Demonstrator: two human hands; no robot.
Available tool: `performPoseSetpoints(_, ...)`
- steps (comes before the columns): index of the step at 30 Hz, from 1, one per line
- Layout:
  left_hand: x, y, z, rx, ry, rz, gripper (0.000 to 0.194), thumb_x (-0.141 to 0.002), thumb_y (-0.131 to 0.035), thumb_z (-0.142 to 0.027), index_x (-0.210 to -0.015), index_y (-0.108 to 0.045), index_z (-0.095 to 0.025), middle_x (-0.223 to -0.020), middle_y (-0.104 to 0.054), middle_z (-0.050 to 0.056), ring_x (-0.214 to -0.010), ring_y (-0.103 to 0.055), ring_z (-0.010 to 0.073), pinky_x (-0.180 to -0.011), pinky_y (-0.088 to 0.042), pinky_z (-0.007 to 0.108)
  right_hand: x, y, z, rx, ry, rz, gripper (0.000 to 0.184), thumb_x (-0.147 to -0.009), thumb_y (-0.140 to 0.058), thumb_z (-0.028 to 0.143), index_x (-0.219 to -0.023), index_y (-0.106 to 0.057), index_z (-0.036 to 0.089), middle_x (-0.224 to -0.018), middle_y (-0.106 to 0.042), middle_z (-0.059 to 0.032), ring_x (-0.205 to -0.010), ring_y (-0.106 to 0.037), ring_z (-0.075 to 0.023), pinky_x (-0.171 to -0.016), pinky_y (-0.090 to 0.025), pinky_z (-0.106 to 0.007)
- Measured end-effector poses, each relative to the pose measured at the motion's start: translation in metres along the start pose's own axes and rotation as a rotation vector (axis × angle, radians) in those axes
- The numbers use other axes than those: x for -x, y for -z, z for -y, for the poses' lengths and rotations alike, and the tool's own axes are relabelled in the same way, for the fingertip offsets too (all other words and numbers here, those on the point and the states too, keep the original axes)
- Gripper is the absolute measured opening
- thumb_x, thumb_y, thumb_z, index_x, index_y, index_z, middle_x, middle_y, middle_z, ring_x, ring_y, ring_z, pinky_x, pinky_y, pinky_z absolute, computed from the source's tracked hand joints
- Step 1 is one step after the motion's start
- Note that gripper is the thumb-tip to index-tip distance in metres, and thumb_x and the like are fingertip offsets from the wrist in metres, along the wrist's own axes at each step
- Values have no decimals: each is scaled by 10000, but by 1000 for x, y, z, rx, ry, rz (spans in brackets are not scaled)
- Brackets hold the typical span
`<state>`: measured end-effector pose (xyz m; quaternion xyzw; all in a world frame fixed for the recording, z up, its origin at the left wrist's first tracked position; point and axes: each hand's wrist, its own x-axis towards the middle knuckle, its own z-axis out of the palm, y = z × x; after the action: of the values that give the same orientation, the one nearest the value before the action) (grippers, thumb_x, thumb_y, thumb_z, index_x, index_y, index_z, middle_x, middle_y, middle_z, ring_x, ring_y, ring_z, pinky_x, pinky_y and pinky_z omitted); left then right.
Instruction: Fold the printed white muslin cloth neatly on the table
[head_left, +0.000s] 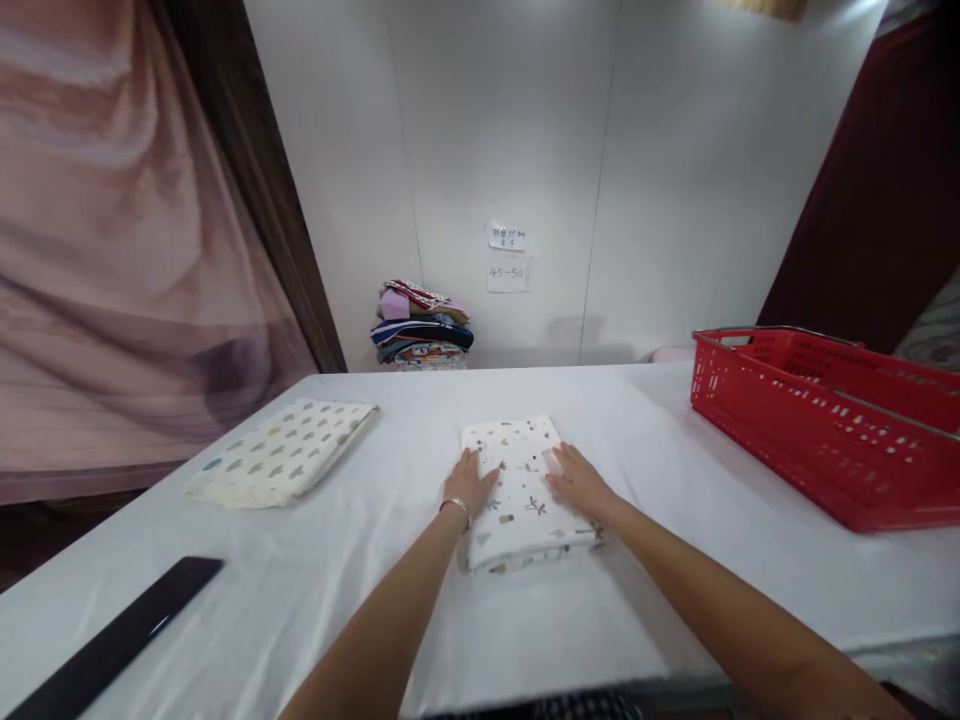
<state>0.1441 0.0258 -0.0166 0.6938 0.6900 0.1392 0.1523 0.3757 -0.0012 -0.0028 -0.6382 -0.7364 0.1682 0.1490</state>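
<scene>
A white cloth with small printed motifs lies folded into a neat rectangle in front of me. My left hand rests flat along its left edge, fingers stretched out, a bracelet on the wrist. On the opposite edge lies my right hand, its fingers spread over the fabric. Neither hand grips the cloth. Farther left on the table is another folded cloth, cream with grey cloud-like shapes and a few coloured ones.
A red plastic basket with metal handles stands at the right. A flat black object lies at the near left of the white-covered table. Folded textiles are piled beyond the far edge, by a wall with paper signs.
</scene>
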Motion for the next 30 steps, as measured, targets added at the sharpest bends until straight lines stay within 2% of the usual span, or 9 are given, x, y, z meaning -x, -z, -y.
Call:
performPoseSetpoints(5,19,13,-1,160,201,-39,571,-784,-465,-452,-1243,-360,-129,-1255,-506,151,-1134,-496,224,-917,-395,309,15,-5,-23,-337,-196,-22,654,-796,-458,373,-1387,-249,186,-1375,-389,-74,-1206,-420,-204,-985,-326,-319)
performPoseSetpoints(11,16,15,-10,193,293,132,615,-725,-521,-509,-1177,-415,-105,-1166,-565,170,-1038,-562,251,-798,-452,307,19,-3,-25,-486,-280,-42,732,-735,-541,311,-1389,-240,175,-1291,-480,-108,-1095,-517,-216,-908,-407,-328)
performPoseSetpoints(15,-5,29,3,88,161,38,572,-756,-523,-426,-1234,-363,-156,-1161,-577,138,-1044,-558,227,-833,-431,302,38,-4,3,-813,-260,16,771,-740,-541,281,-1405,-166,181,-1248,-515,-116,-1028,-558,-208,-817,-473,-327)
performPoseSetpoints(18,-28,61,20,-79,159,-34,544,-785,-503,-385,-1262,-337,-182,-1175,-563,144,-1078,-533,251,-854,-418,355,57,-17,38,-1115,-76,274,877,-733,-582,329,-1413,-28,289,-1244,-520,-84,-904,-608,-192,-659,-524,-323)
performPoseSetpoints(20,-38,79,29,-149,197,-95,584,-782,-500,-407,-1288,-317,-179,-1282,-469,162,-1154,-464,286,-880,-404,403,62,-29,56,-1167,14,379,909,-691,-641,313,-1401,-75,341,-1245,-518,-67,-832,-620,-169,-598,-524,-294)
performPoseSetpoints(22,-40,87,29,-177,126,-114,566,-803,-462,-430,-1295,-333,-181,-1356,-389,144,-1220,-392,280,-932,-372,399,58,-37,63,-1150,30,321,797,-674,-653,289,-1366,-257,308,-1142,-586,-59,-762,-621,-147,-555,-506,-255)
performPoseSetpoints(25,-26,72,13,-164,-77,-78,438,-826,-433,-411,-1210,-465,-203,-1338,-426,79,-1205,-410,215,-987,-328,309,37,-38,50,-1128,-81,113,457,-714,-581,286,-1158,-530,195,-918,-658,-58,-667,-617,-137,-527,-492,-240)
performPoseSetpoints(27,-11,52,-7,-127,-186,-46,362,-820,-448,-398,-1123,-543,-224,-1269,-500,39,-1150,-459,190,-973,-337,276,18,-34,33,-1133,-165,-25,343,-735,-534,278,-1059,-579,172,-902,-661,-69,-672,-623,-145,-545,-507,-255)
performPoseSetpoints(30,6,25,-38,-81,-272,1,339,-807,-460,-435,-1045,-594,-236,-1142,-584,29,-1061,-514,191,-926,-372,286,-8,-24,10,-1086,-234,-191,357,-745,-506,263,-1089,-564,184,-1045,-632,-85,-832,-626,-177,-619,-537,-281)
